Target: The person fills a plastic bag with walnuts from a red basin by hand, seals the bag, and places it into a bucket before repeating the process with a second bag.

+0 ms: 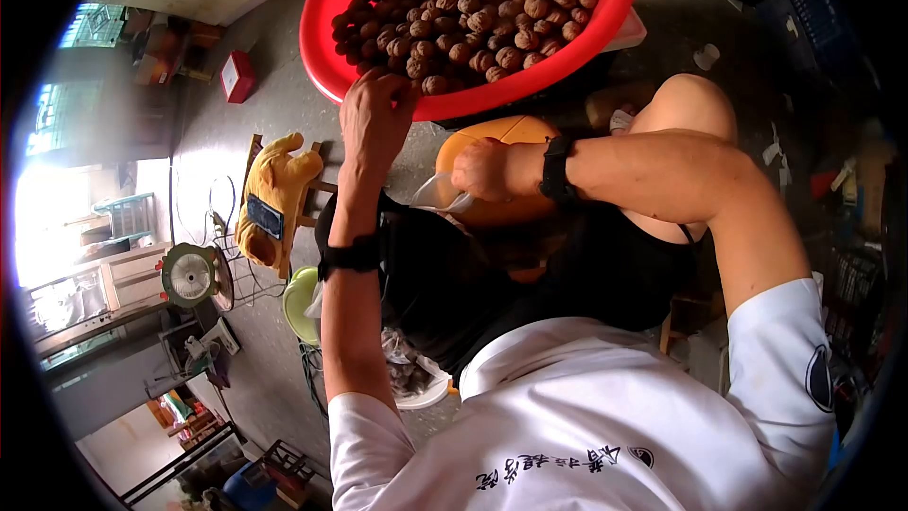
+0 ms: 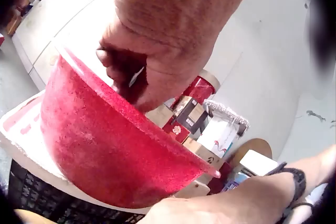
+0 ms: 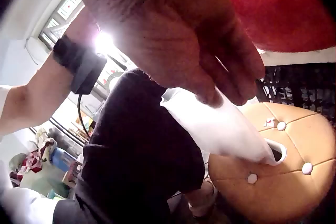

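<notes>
A red basin (image 1: 317,47) heaped with walnuts (image 1: 492,9) stands in front of me. My left hand (image 1: 378,118) reaches over its near rim, fingers curled down among the nearest walnuts. The left wrist view shows that hand (image 2: 157,61) hooked over the basin (image 2: 105,140); what its fingers enclose is hidden. My right hand (image 1: 482,170) is below the basin, above an orange stool (image 1: 497,132). It pinches a white plastic bag (image 1: 437,194). In the right wrist view the fingers (image 3: 220,85) hold the bag (image 3: 220,127) over the stool (image 3: 273,182).
The basin rests on a white board over a black crate (image 2: 42,203). A wooden chair with a yellow plush thing (image 1: 274,194), a small fan (image 1: 189,274) and a red box (image 1: 236,76) are on the floor at left. A white bowl (image 1: 421,388) sits near my leg.
</notes>
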